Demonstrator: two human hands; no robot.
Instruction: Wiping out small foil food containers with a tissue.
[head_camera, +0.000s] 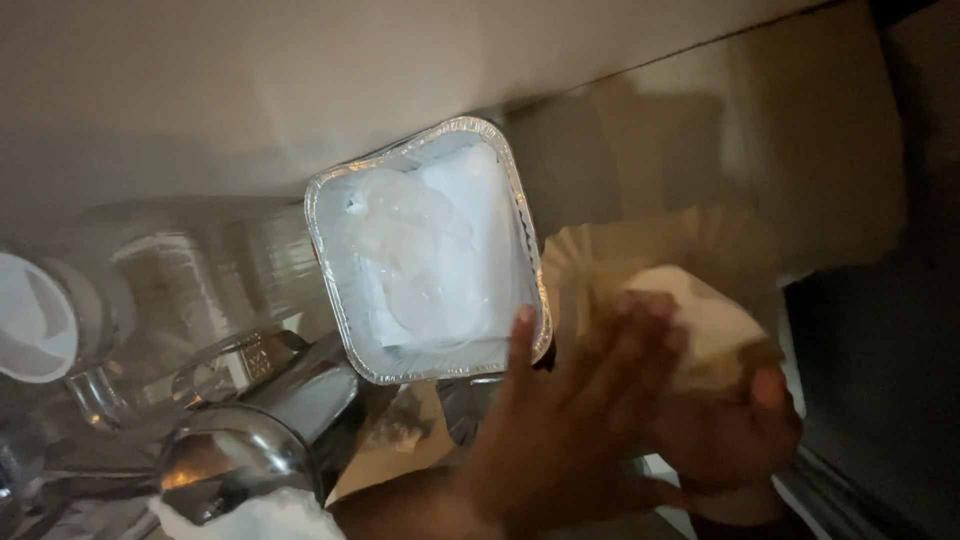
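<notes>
A rectangular foil tray (330, 260) lies in the middle of the view, with white paper and a crumpled clear film inside it. My left hand (565, 420) hovers with fingers spread at the tray's near right corner, and its index fingertip touches or overlaps the rim. It holds nothing. My right hand (735, 435) is further right, closed around a bundle of brown and white paper (690, 300) that fans out above it. Both hands are blurred by motion.
A shiny metal vessel (245, 445) stands at the lower left. Behind it sit clear plastic containers (180, 285), and a white round lid or cup (30, 320) is at the left edge. A pale wall (300, 80) runs along the top. Dark space lies at the right.
</notes>
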